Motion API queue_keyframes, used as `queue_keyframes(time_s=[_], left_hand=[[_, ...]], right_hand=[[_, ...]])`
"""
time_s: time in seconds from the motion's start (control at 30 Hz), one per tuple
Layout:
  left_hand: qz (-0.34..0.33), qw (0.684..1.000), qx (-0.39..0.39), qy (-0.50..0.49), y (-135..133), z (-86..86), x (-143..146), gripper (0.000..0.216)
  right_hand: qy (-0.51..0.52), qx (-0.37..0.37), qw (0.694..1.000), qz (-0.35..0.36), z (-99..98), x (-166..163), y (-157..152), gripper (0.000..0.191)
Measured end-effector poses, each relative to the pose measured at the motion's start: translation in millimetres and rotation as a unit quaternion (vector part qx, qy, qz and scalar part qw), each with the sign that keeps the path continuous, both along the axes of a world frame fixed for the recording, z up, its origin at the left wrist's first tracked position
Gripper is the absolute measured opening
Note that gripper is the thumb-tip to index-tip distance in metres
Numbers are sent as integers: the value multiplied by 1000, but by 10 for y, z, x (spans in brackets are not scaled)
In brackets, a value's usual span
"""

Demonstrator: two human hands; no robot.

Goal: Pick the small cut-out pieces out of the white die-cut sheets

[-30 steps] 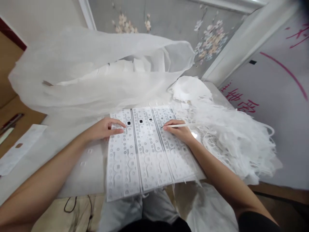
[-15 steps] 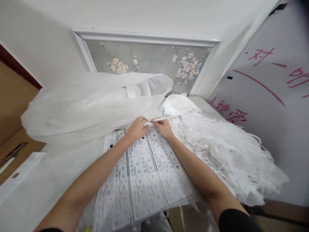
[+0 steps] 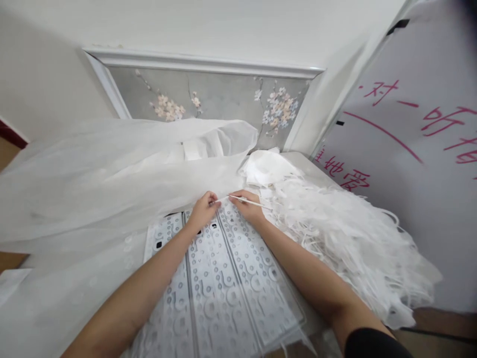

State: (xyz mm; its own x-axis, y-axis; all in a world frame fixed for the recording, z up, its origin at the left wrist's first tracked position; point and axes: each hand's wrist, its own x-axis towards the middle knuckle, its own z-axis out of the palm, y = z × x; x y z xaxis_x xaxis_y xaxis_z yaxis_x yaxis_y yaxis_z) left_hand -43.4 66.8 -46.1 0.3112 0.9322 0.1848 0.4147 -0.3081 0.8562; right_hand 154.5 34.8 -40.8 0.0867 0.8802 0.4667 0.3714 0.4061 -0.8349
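Note:
Three long white die-cut sheets (image 3: 223, 278) with punched circles and small black squares lie side by side in front of me. My left hand (image 3: 203, 213) rests at their far end with its fingers curled in a pinch near the edge of a translucent white plastic bag (image 3: 112, 169). My right hand (image 3: 249, 206) is beside it, closed around a thin white stick (image 3: 246, 200) whose tip points left toward my left hand's fingers. What the left fingers pinch is too small to make out.
A big heap of white shredded strips (image 3: 346, 243) fills the right side. The plastic bag spreads across the left and back. A floral wall panel (image 3: 208, 104) stands behind, and a white board with red writing (image 3: 410, 129) stands on the right.
Both hands moved from the middle of the sheets up to their far end and came together. The view tilted upward, showing more wall.

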Motion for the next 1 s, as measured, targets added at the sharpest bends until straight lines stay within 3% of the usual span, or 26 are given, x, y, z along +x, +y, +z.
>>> queue_keyframes(time_s=[0.1,0.27,0.77,1.0], left_hand=[[-17,996,-45,-72,2,-9,-11,25],[-17,994,-57,-88,-17,0,-16,37],[-17,994,-43,-97,-42,41,-8,36],[-23,993,-44,-109,-36,35,-3,34]], right_hand=[[6,-18,1000,23,-4,21,17,20],[-11,-43,996,78,-7,47,61,19],[-10,-50,996,80,-21,27,45,20],[-34,-7,996,81,-64,19,67,14]])
